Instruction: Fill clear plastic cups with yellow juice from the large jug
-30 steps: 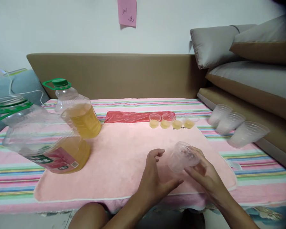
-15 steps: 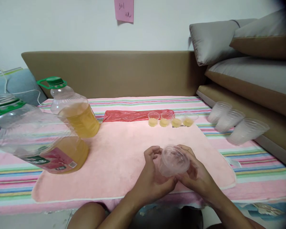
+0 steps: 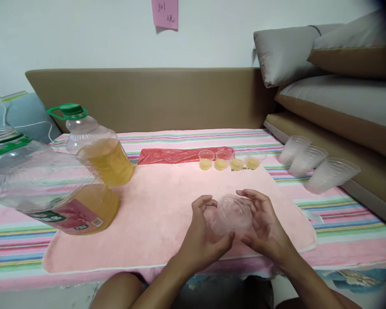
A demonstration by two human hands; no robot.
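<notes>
Over the front part of the pink cloth, a clear plastic cup (image 3: 234,214) is tilted with its wide rim towards me. My left hand (image 3: 207,234) curls round its left side, the thumb along the near lower edge. On the other side my right hand (image 3: 265,225) is open, fingers and thumb spread beside the cup; whether its fingertips still touch the cup I cannot tell. Farther back stands a row of small clear cups (image 3: 206,159) holding a little yellow liquid. The cup between my hands shows no coloured liquid.
Two big plastic bottles of yellow juice stand left, a near one (image 3: 80,210) and a farther one (image 3: 107,159) with a green handle. Stacked cups (image 3: 331,175) lie tilted at the right beside cushions (image 3: 341,98). A red plastic bag (image 3: 167,156) lies behind the pink cloth (image 3: 125,240).
My right hand has loosened and spread its fingers, its thumb moving away from the left thumb. The cup and my left hand have barely moved; the view has shifted slightly.
</notes>
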